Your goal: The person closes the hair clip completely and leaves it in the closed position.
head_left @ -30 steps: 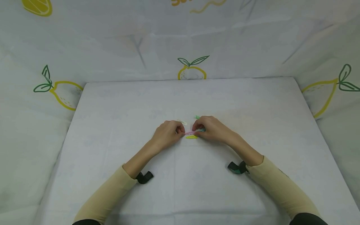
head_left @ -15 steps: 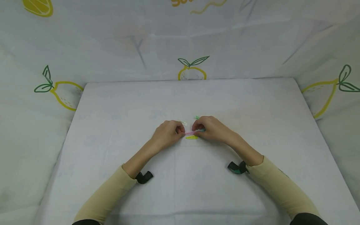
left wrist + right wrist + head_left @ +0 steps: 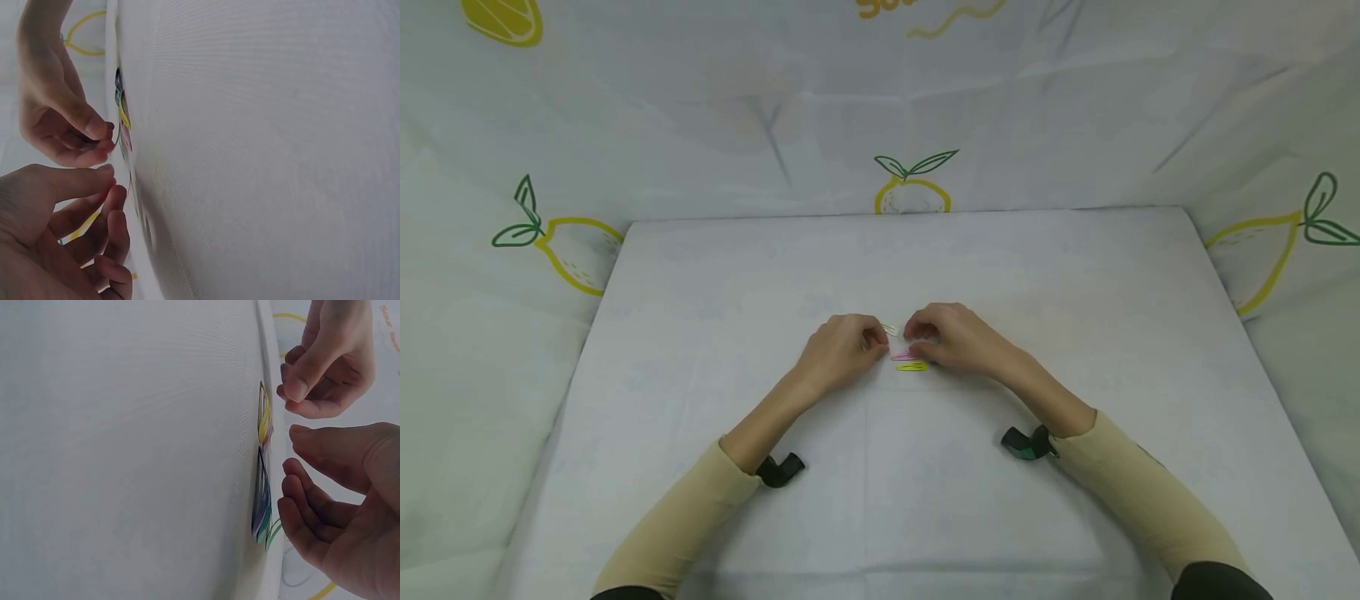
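Observation:
In the head view a yellow snap hair clip (image 3: 912, 367) lies mid-table, with a pink hair clip (image 3: 902, 357) just beyond it. My left hand (image 3: 842, 354) is close to the pink clip's left end, its thumb and fingertips near each other with nothing seen between them. My right hand (image 3: 958, 342) hovers over the pink clip's right end and partly covers it. Seen from the right wrist, the thumb and fingers of that hand stand apart and hold nothing. A pale hair clip (image 3: 891, 330) lies behind, partly hidden by the left hand.
In the right wrist view a dark blue clip (image 3: 259, 494) and a green clip (image 3: 273, 534) lie near the yellow one; the right hand hides them from the head camera. A white cloth (image 3: 737, 275) covers the table, and lemon-printed curtains (image 3: 700, 125) enclose its back and sides.
Both hands have let go of the pink clip's ends and moved slightly away from me. The left has drifted a little left, and the right hand's fingers have spread above the clip.

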The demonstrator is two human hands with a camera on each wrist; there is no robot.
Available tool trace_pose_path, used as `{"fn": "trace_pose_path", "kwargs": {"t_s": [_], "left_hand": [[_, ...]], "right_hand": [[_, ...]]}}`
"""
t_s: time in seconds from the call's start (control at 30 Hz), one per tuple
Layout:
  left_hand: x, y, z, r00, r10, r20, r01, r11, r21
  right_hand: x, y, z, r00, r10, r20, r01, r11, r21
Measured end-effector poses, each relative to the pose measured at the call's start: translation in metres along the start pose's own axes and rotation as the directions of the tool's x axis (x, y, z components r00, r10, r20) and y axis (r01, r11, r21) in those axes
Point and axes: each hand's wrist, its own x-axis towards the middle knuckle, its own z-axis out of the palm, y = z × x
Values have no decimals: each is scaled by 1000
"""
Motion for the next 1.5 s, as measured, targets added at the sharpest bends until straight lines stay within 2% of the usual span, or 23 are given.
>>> {"fn": "trace_pose_path", "kwargs": {"t_s": [0.33, 0.63, 0.83, 1.1, 1.5], "left_hand": [[6, -10, -7, 999, -18, -45, 17, 999, -37], [12, -18, -10, 997, -35, -64, 32, 998, -46], [16, -22, -11, 997, -47, -66, 43, 998, -50], [24, -24, -11, 998, -34, -50, 30, 996, -84], [27, -21, -11, 998, -49, -30, 47, 995, -88]], "right_hand": [[13, 0, 4, 999, -32, -22, 31, 999, -15], [22, -4, 8, 1000, -2, -23, 0, 998, -59], [26, -6, 9, 1000, 29, -6, -30, 995, -99], [31, -8, 9, 998, 63, 25, -60, 993, -105], [39, -11, 10, 998, 46, 48, -38, 987, -154]]}}
